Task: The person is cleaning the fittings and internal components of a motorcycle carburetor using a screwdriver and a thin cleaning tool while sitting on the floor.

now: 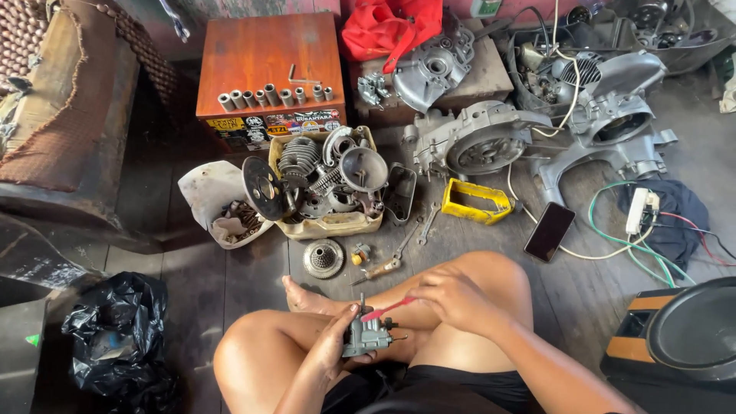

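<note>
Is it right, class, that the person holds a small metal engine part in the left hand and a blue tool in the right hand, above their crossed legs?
Not quite. The head view shows the tool in the right hand is red, not blue. The left hand does hold the small metal engine part, above the crossed legs.

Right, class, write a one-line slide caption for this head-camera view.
Seated on a wooden floor, left hand holds a small grey metal carburettor while right hand applies a thin red-handled tool.
</note>
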